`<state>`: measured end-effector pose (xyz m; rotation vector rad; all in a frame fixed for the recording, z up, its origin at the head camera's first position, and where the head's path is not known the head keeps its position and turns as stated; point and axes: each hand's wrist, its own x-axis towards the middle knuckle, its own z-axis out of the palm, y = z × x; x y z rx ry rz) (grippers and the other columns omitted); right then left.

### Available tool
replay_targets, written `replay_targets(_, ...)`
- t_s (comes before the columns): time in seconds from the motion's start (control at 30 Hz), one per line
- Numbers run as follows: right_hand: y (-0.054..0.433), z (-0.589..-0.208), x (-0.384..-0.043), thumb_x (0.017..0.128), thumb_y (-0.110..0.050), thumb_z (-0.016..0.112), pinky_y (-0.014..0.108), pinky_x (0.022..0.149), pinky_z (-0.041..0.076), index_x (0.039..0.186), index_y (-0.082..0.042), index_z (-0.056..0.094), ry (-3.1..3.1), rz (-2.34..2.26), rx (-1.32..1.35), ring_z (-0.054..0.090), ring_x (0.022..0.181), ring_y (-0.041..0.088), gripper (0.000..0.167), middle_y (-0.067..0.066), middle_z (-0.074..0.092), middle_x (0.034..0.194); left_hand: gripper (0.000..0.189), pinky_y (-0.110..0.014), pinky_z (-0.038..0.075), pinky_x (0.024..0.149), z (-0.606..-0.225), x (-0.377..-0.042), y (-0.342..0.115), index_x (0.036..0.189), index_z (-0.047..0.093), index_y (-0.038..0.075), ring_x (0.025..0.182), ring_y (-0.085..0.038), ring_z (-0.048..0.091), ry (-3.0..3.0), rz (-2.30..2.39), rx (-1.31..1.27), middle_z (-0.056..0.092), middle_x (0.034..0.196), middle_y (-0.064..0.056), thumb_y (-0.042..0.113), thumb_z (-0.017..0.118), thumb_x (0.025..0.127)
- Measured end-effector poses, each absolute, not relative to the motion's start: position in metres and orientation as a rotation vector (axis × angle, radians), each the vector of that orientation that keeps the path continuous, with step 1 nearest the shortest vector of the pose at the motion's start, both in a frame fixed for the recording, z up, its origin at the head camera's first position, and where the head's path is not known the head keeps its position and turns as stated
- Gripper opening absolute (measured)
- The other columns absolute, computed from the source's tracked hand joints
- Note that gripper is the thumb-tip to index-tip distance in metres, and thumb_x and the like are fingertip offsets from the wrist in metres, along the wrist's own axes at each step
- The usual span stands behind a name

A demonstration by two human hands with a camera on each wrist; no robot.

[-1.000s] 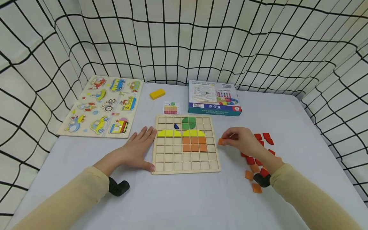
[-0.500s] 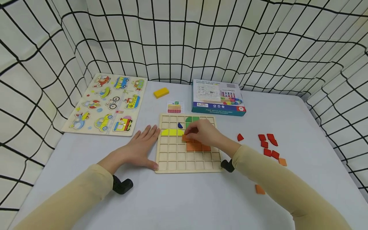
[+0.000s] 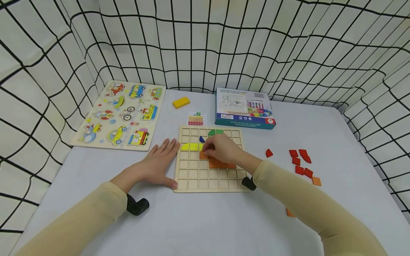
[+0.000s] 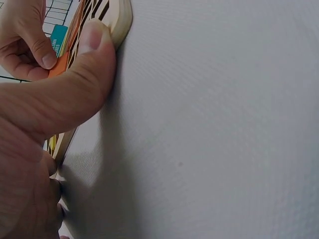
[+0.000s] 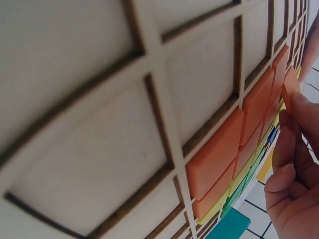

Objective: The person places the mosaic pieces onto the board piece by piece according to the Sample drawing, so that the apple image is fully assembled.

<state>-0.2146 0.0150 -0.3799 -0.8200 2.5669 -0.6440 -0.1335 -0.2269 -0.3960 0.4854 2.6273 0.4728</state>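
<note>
One bare left hand (image 3: 157,164) lies at the left edge of a pale wooden board with a raised grid (image 3: 193,174). Its fingers are spread and released, and the thumb is on the near left corner of this board. The right hand (image 3: 222,147) is above the board, and its fingers are grasping an orange square tile (image 5: 290,84) between thumb and finger. This tile is tilted and is over the grid, to the left of the orange tiles lying in two rows (image 3: 217,164); whether it touches the grid, I cannot tell.

In the board there are also yellow pieces with rounded ends (image 3: 191,146), green pieces (image 3: 216,132) partly hidden by the right hand, and a small dark blue piece (image 3: 201,139).

On the white worktop (image 3: 198,220), to the right, several red flat pieces (image 3: 299,170) lie near a loose orange tile (image 3: 316,181). One red piece with a rounded side (image 3: 269,153) lies closer to the board. Behind the board are a small printed card (image 3: 196,118), a yellow rectangular block (image 3: 181,102) and a teal and white cardboard box (image 3: 245,107). A wooden picture puzzle with colourful vehicles (image 3: 120,113) lies at the far left, before a black net (image 3: 198,49).
</note>
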Motion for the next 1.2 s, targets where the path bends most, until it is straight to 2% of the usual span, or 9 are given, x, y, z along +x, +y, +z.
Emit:
replay_targets(0.57, 0.01, -0.382, -0.212, 0.096, -0.016, 0.073, 0.03, 0.091, 0.058, 0.104, -0.011, 0.081, 2.61, -0.493, -0.868, 0.061, 0.09, 0.017, 0.012, 0.002, 0.076, 0.099, 0.133, -0.069, 0.002, 0.124, -0.394, -0.133, -0.226, 0.162, 0.01, -0.005, 0.158, -0.047, -0.003, 2.637, 0.472, 0.494, 0.003, 0.171, -0.025, 0.057, 0.087, 0.072)
replay_targets(0.8, 0.019, -0.376, -0.207, 0.095, -0.016, 0.074, 0.03, 0.091, 0.057, 0.109, -0.011, 0.079, 2.63, -0.544, -0.852, 0.062, 0.092, 0.016, 0.016, 0.002, 0.075, 0.101, 0.133, -0.069, 0.003, 0.124, -0.394, -0.133, -0.226, 0.162, 0.01, -0.005, 0.158, -0.048, -0.003, 2.631, 0.472, 0.496, 0.002, 0.171, -0.025, 0.056, 0.087, 0.073)
replay_targets(1.0, 0.063, -0.364, -0.206, 0.095, -0.016, 0.074, 0.029, 0.085, 0.056, 0.109, -0.01, 0.078, 2.667, -0.569, -0.754, 0.061, 0.092, 0.019, 0.016, 0.003, 0.073, 0.1, 0.132, -0.069, 0.003, 0.124, -0.394, -0.132, -0.226, 0.161, 0.01, -0.005, 0.158, -0.048, -0.003, 2.639, 0.463, 0.502, 0.003, 0.171, -0.026, 0.056, 0.087, 0.073)
replay_targets(1.2, 0.148, -0.36, -0.201, 0.094, -0.012, 0.074, 0.033, 0.082, 0.059, 0.113, -0.006, 0.076, 2.731, -0.619, -0.601, 0.063, 0.094, 0.022, 0.019, 0.007, 0.074, 0.103, 0.133, -0.07, 0.003, 0.124, -0.395, -0.133, -0.226, 0.161, 0.01, -0.006, 0.158, -0.048, -0.002, 2.642, 0.452, 0.502, 0.003, 0.171, -0.026, 0.058, 0.086, 0.073)
